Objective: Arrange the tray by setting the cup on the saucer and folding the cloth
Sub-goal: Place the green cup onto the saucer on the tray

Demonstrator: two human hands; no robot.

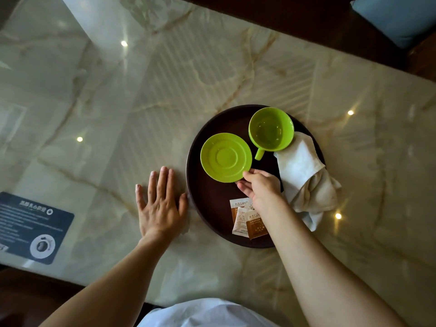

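A round dark brown tray (212, 201) lies on the marble table. On its left part is a lime green saucer (226, 157), tilted slightly, with my right hand (258, 188) pinching its near right rim. A lime green cup (270, 131) stands upright beside the saucer at the tray's far side, handle pointing toward me. A crumpled white cloth (304, 175) drapes over the tray's right edge onto the table. My left hand (160, 204) rests flat on the table, fingers spread, thumb touching the tray's left rim.
Several brown and white sugar sachets (245, 218) lie on the tray's near part, partly under my right wrist. A dark blue printed card (33, 226) sits at the table's near left edge. A blue cushion (396, 17) shows at the far right.
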